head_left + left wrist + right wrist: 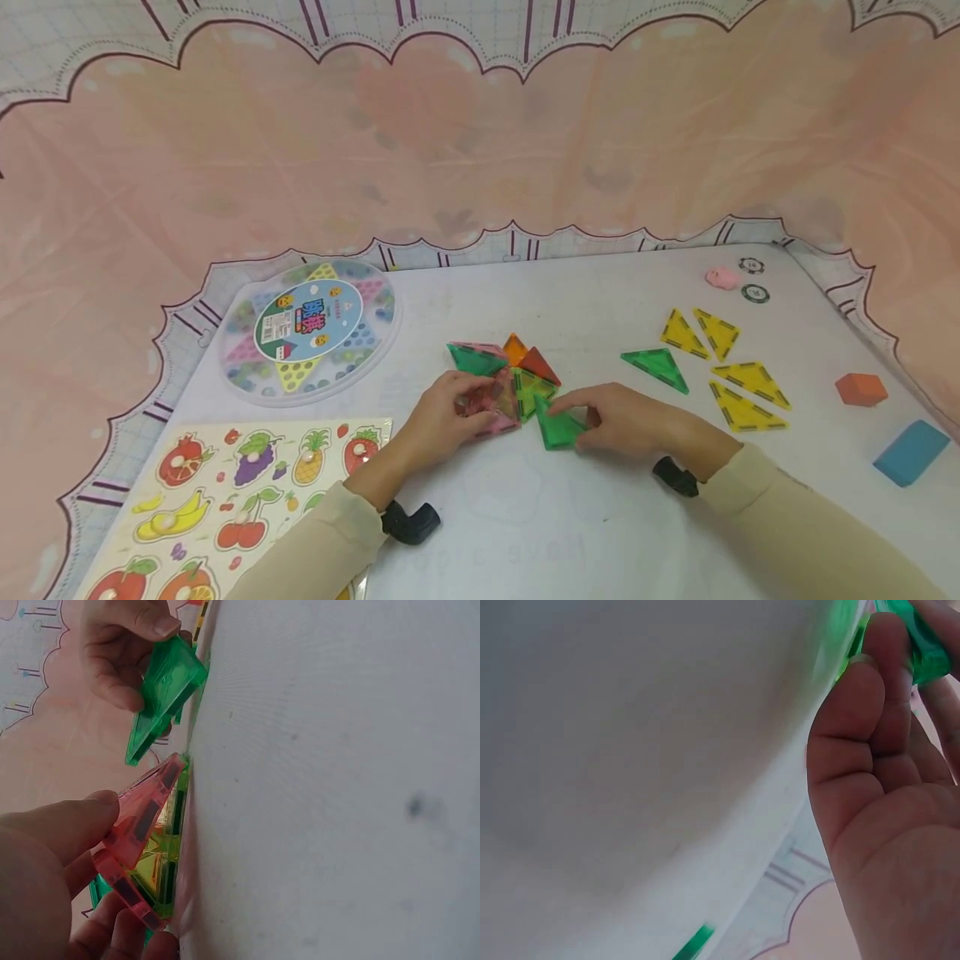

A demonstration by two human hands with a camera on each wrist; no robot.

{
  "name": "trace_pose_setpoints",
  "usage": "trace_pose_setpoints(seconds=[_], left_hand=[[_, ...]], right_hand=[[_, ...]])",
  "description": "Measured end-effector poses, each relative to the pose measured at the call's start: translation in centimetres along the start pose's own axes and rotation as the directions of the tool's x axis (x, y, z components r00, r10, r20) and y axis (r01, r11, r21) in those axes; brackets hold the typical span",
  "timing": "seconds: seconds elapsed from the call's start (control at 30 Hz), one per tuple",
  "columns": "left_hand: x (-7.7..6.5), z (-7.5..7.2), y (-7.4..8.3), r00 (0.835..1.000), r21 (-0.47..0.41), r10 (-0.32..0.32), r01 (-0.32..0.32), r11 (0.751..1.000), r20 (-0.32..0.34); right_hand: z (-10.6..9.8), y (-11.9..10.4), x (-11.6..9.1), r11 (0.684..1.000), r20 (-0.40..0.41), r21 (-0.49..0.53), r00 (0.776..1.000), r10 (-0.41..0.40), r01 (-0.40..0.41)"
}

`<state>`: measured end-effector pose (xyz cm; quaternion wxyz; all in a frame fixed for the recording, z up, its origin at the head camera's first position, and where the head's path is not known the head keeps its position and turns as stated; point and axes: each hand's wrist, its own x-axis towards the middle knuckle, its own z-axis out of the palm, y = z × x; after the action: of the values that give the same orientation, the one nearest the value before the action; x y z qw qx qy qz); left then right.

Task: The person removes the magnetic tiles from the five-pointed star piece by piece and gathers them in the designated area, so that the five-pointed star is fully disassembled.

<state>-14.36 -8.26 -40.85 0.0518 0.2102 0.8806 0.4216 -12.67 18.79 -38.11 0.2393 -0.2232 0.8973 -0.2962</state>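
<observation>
Left hand [441,417] grips pink triangular tiles [144,810], right hand [628,419] a green tile [559,429] — toy pig [722,277] near the table's [480,533] far-right corner.

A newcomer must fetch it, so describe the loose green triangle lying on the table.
On the white table, find the four yellow triangles right of centre. Just left of them, beyond the right hand, a green triangle lies flat. Its colour sets it apart from those, and no hand touches it, unlike the green tile the right hand pinches.
</observation>
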Motion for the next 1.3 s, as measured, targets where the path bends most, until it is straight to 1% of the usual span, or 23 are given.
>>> trace_pose_setpoints(seconds=[0.07,0.17,0.3,0.4,0.6,0.77,1.1,1.2,1.3], left_hand=[[0.0,0.0,0.0,1.000,0.000,0.001,-0.001,1.000,0.000],[0.1,0.0,0.0,1.000,-0.001,0.001,-0.001,1.000,0.002],[0.0,-0.1,0.1,1.000,0.006,-0.005,0.005,1.000,0.006],[0.0,-0.1,0.1,1.000,0.013,-0.006,0.006,1.000,0.011],[-0.1,-0.2,0.1,1.000,0.011,-0.017,0.016,1.000,0.021],[-0.1,-0.1,0.1,1.000,0.008,-0.023,0.022,1.000,0.020],[-0.1,-0.1,0.2,0.999,0.027,-0.039,0.038,0.999,0.024],[0.0,0.0,0.1,0.999,0.028,-0.039,0.038,0.999,0.024],[0.0,0.0,0.1,1.000,0.024,-0.021,0.021,0.999,0.013]], right_hand=[[-0.2,0.7,-0.6,1.000,-0.024,0.001,1.000,-0.007,0.007],[-0.6,1.7,-1.5,1.000,-0.054,0.018,0.999,0.009,-0.008],[-1.1,2.8,-2.5,0.997,-0.090,0.039,0.993,0.073,-0.069],[-1.3,3.5,-3.2,0.993,-0.117,0.036,0.986,0.117,-0.114],[-1.7,4.8,-4.0,0.989,-0.179,0.015,0.972,0.151,-0.150],[-2.1,5.7,-4.5,0.980,-0.226,0.006,0.954,0.197,-0.201],[-2.9,6.7,-5.6,0.961,-0.272,-0.003,0.926,0.264,-0.275],[-3.0,6.9,-5.7,0.963,-0.279,-0.005,0.925,0.258,-0.270],[-3.2,7.1,-5.8,0.963,-0.270,-0.004,0.928,0.258,-0.269]])
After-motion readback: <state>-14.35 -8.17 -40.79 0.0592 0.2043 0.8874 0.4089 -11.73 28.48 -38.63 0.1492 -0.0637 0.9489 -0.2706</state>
